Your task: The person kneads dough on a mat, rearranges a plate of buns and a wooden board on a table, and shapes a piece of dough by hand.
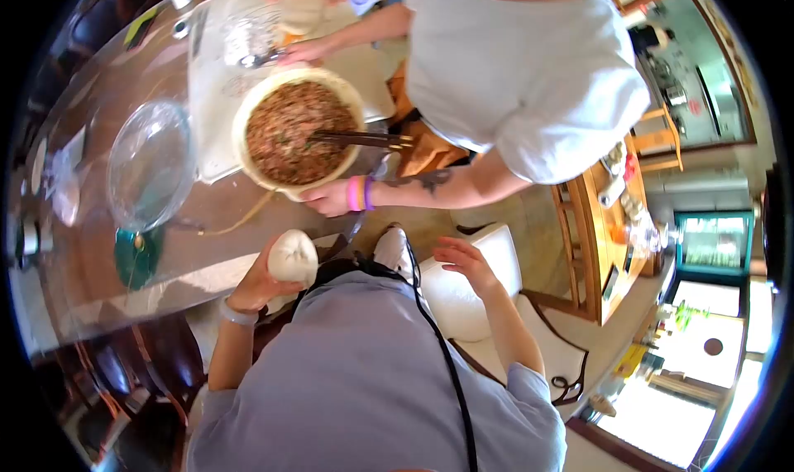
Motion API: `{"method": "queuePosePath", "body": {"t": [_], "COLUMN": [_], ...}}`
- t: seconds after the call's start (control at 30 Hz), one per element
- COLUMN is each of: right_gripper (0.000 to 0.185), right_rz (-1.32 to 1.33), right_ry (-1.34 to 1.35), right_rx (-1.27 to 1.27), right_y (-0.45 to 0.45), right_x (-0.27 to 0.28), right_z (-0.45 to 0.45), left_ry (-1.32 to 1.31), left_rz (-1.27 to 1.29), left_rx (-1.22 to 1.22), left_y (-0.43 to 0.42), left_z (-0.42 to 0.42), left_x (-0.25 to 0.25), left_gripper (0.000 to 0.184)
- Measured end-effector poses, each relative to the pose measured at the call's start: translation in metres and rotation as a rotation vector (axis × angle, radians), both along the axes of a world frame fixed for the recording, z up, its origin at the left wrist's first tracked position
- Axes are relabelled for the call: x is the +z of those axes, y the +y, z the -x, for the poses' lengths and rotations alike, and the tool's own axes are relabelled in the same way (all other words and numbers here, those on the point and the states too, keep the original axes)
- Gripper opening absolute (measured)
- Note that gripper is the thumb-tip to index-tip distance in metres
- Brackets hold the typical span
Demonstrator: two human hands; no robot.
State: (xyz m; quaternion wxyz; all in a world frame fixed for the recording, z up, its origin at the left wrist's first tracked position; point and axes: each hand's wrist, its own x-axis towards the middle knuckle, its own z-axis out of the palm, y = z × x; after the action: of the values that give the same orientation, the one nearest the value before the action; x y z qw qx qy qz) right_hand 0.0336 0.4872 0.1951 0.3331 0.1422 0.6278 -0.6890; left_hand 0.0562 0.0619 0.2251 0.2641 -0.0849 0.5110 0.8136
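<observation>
Right by the worktop (169, 71) edge, the left hand (265, 275) is cupped around a pale dough bun (292, 258), so squeezing too hard could dent it, while the right hand (465, 261) is empty, fingers loosely spread. Just past that, another person's hand (328, 199) is at the rim of the bowl (239, 134), and imo bumping those overhanging dark sticks (356, 138) could flick meat filling (285, 129) out.

I hold my left hand (258, 278) curled in a grip out in front of me, while my right hand (469, 265) hovers open and empty, pointing inward.
</observation>
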Motion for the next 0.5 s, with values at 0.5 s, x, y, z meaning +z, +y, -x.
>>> {"method": "queuePosePath", "body": {"t": [0.5], "right_gripper": [0.048], "right_rz": [0.159], "right_ry": [-0.135], "right_rx": [0.353], "right_y": [0.178], "right_x": [-0.129], "right_z": [0.085], "left_ry": [0.500], "left_rz": [0.015], "left_rx": [-0.420], "left_y": [0.259], "left_z": [0.099], "left_x": [0.048], "left_gripper": [0.073]}}
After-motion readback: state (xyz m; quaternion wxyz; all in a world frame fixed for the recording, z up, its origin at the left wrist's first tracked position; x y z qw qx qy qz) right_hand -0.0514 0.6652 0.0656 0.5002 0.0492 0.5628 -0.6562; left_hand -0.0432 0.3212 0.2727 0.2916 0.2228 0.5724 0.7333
